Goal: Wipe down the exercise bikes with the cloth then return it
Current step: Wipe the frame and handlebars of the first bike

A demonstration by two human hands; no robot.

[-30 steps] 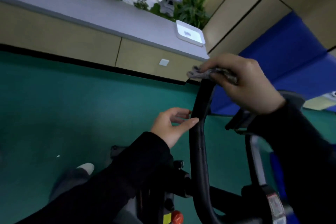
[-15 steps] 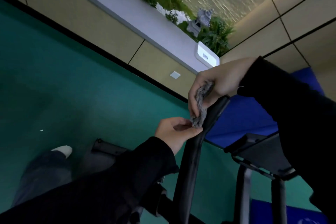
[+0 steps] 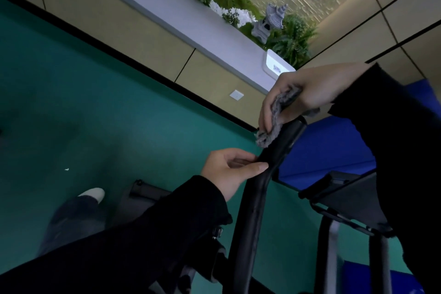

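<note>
Grey fuzzy cloth [image 3: 268, 137] was held bunched in the right hand [image 3: 307, 93], whose fingers were curled round it. Much of the fabric was hidden inside the palm; one crumpled end was left hanging below the fingers, and a small tuft was seen behind the wrist. The hanging end was pressed against the upper part of the black padded handlebar [image 3: 255, 198] of the exercise bike, just under its rounded tip. Lower on the same bar, the left hand [image 3: 229, 172] was closed lightly on the padding. Its thumb was laid across the front and its curled fingers were brought to the far edge, where their tips were partly concealed. The bar's base was lost in shadow behind the black left sleeve [image 3: 143, 234]. A black console tray [image 3: 343, 188] and two upright posts [image 3: 330, 250] were partly covered by the right sleeve [image 3: 393, 138] and cut off at the lower edge of the view. A white-toed shoe [image 3: 93, 194] was dimly made out on the green floor [image 3: 95, 114], beside a dark part too shadowed to be identified.
</note>
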